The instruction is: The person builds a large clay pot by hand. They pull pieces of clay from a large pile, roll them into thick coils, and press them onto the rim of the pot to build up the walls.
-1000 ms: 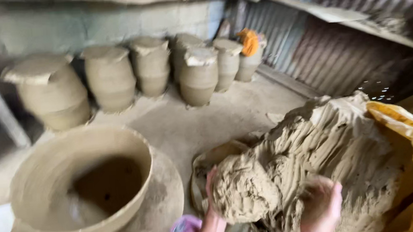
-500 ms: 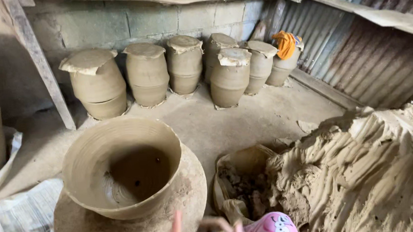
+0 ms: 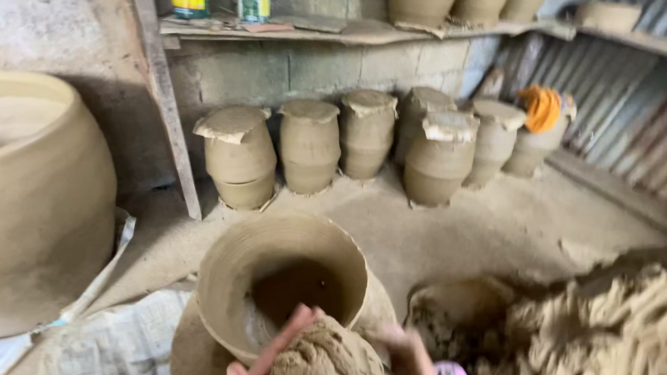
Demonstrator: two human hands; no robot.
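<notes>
Nearest, at 6 o'clock at the bottom edge: both hands cup a clay lump [image 3: 328, 366], brown and rough. Left hand [image 3: 264, 360] wraps its left side, fingers curled up and over, grip closed loosely round the mass. Right hand [image 3: 410, 356] is blurred; it presses the lump's right side, fingers bent against it. The lump sits between the palms, just in front of the near rim of the open clay pot [image 3: 281, 283].

The pot stands on a round clay-smeared base [image 3: 185, 366], mouth wide, wall still damp-looking, dark hollow inside. At 8 o'clock, crumpled paper sacking [image 3: 101, 364] on the floor. At 4 o'clock, a heap of torn raw clay [image 3: 622, 323], well apart from the pot, with a shallow clay-lined basin [image 3: 454, 309] between.

Judgement on handling: the lump looks soft and heavy; it wants even support from both palms, weight low, and kept off the pot's thin rim, which would likely dent under a knock.

Farther, at 9 o'clock, a large round-bellied jar [image 3: 25, 196] beside a leaning wooden post [image 3: 170, 121]. At 12 o'clock, a row of capped pots [image 3: 369, 141] along the block wall; an orange cloth [image 3: 541, 108] tops one at 2 o'clock. Above, a shelf [image 3: 297, 31] carries two tins and more pots.
</notes>
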